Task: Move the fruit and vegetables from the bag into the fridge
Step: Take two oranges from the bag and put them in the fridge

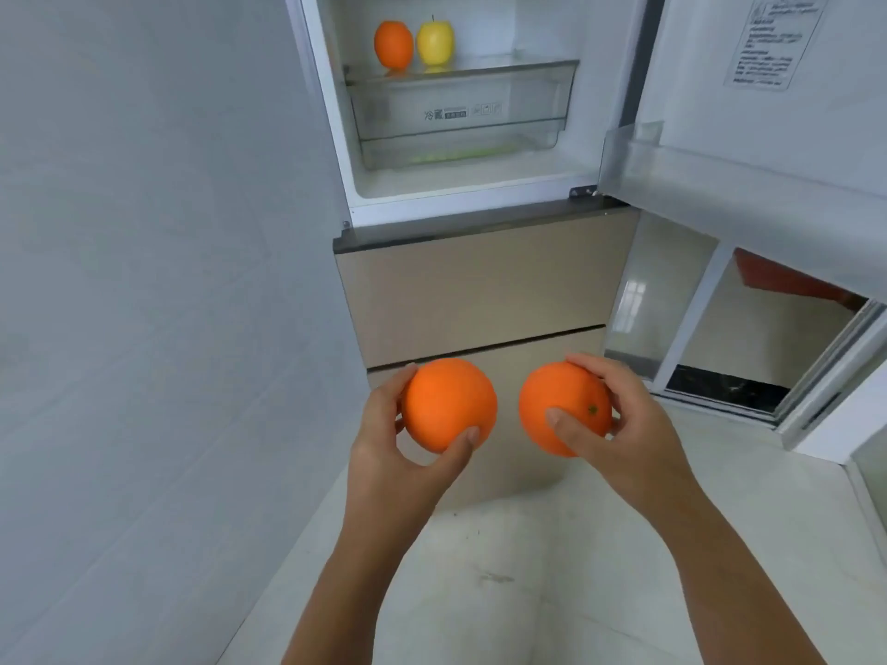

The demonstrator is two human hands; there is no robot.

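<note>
a big grey wall (144, 280) fills the left side. the fridge (480, 290) stands far ahead, and its door (768, 136) hangs open on the right. inside, a clear drawer (461, 112) sits under a shelf (509, 62). near us, the left hand (389, 453) curls its fingers and thumb round the left orange (449, 403). the right hand (624, 424) grips the right orange (561, 405) the same way. these two are side by side, not touching, in front of the fridge's low part. far up on the shelf, a third orange (393, 44) and a yellow apple (435, 41) stand right beside each other.
</note>
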